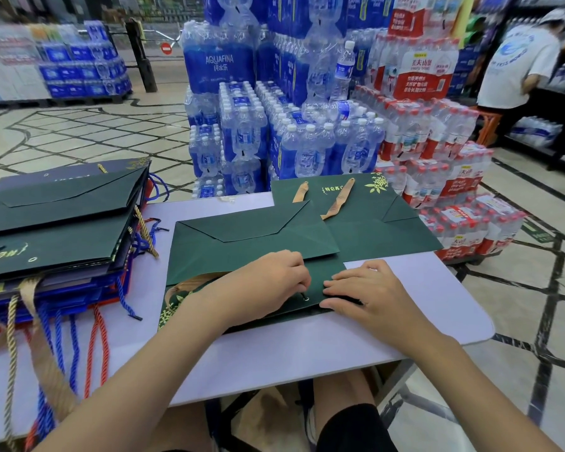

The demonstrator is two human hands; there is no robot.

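Note:
A flat, folded dark green paper bag lies on the pale table in front of me. My left hand rests on its near part, fingers curled and pinching at a small eyelet hole near the bag's edge. My right hand lies beside it, fingers fairly straight, pressing the bag's edge down. A tan ribbon handle curls out from under my left wrist. A second green bag with two tan ribbon ends lies flat behind the first.
A stack of flat dark green and blue bags with blue, red and gold rope handles sits at the table's left. Shrink-wrapped water bottle packs are piled behind the table. A person in a white shirt stands at shelves, far right.

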